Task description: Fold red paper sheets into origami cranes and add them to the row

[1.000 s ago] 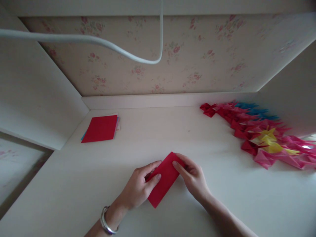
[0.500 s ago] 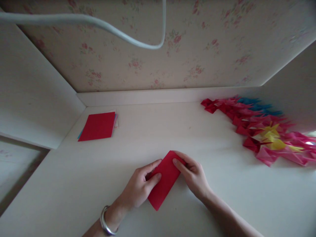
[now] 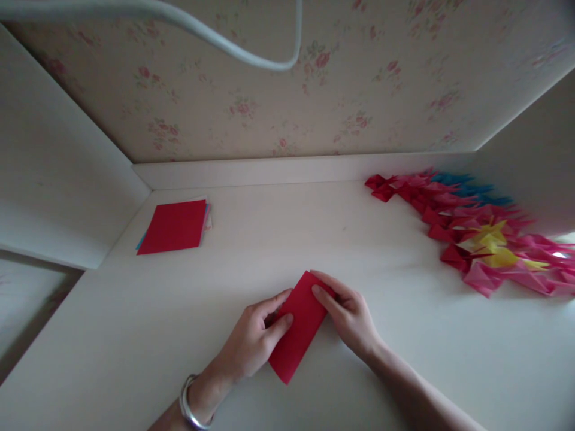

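A red sheet of paper [image 3: 300, 329], folded to a narrow rectangle, is held at a slant between both hands, low in the middle of the view. My left hand [image 3: 258, 332] grips its left long edge, thumb on the face and fingers partly hidden behind. At the upper right corner my right hand [image 3: 348, 311] pinches the paper, with the thumb on top and the other fingers behind the edge. A silver bangle [image 3: 191, 401] circles my left wrist.
On the white table [image 3: 278, 230], a stack of square paper [image 3: 174, 226] with a red sheet on top lies at the left. Many folded paper pieces [image 3: 487, 239] in red, pink, yellow and blue are heaped at the right. A white cable or tube [image 3: 215, 39] hangs across the top.
The camera view has shifted slightly, so the background sits a little higher. Both hands keep the same hold on the red paper, which has barely moved.
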Demonstrator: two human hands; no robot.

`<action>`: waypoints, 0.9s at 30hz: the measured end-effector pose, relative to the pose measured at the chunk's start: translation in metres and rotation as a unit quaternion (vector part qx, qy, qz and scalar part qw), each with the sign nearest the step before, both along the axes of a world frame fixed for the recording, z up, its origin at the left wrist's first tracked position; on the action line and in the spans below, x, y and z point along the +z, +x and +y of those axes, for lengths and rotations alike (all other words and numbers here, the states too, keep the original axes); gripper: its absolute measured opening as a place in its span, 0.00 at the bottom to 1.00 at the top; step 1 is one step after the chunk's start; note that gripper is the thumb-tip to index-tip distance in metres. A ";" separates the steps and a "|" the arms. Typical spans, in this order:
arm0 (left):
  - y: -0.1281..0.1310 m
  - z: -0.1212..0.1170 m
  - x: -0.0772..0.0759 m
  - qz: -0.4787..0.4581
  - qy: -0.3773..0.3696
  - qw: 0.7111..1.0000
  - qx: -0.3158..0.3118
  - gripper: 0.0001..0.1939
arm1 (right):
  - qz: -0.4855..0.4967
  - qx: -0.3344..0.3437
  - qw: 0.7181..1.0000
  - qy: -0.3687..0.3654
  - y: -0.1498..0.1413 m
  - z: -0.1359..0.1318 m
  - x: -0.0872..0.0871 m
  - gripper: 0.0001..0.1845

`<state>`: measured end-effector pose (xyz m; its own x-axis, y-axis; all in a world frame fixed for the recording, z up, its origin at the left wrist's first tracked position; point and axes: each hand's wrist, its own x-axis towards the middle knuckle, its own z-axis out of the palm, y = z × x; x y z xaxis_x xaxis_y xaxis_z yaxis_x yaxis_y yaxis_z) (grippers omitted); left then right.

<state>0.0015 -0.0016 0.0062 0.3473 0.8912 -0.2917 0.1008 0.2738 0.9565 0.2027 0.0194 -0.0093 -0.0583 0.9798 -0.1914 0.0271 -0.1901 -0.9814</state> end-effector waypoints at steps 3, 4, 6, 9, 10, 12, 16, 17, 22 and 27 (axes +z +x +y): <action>0.001 -0.001 0.000 0.008 0.008 1.000 0.003 0.23 | -0.009 0.000 1.000 0.003 0.000 0.001 -0.001 0.17; 0.001 -0.001 0.000 0.014 0.011 1.000 0.006 0.23 | -0.012 0.000 1.000 0.004 0.000 0.001 -0.002 0.17; 0.002 -0.001 -0.001 0.024 0.016 1.000 0.009 0.23 | -0.017 0.002 1.000 0.006 0.000 0.001 -0.003 0.17; 0.002 -0.001 -0.002 0.030 0.019 0.999 0.011 0.23 | -0.017 0.007 1.000 0.010 0.000 0.001 -0.005 0.17; 0.002 -0.001 -0.003 0.029 0.020 0.999 0.011 0.23 | -0.016 0.009 1.000 0.010 0.000 0.001 -0.006 0.17; 0.002 -0.001 -0.003 0.020 0.019 1.000 0.009 0.23 | -0.014 0.012 1.000 0.011 0.000 0.001 -0.006 0.17; 0.002 -0.001 -0.004 0.005 0.019 1.000 0.005 0.23 | -0.023 0.007 1.000 0.016 0.000 0.001 -0.006 0.16; 0.002 -0.002 -0.005 0.004 0.021 1.000 0.005 0.23 | -0.023 0.005 1.000 0.017 0.000 0.000 -0.005 0.16; 0.002 -0.001 -0.008 0.007 0.028 1.000 0.007 0.25 | -0.015 -0.006 1.000 0.007 -0.002 -0.001 -0.004 0.16; 0.002 0.000 -0.008 0.035 0.051 0.998 0.012 0.25 | -0.014 -0.011 1.000 0.007 -0.003 -0.002 -0.002 0.16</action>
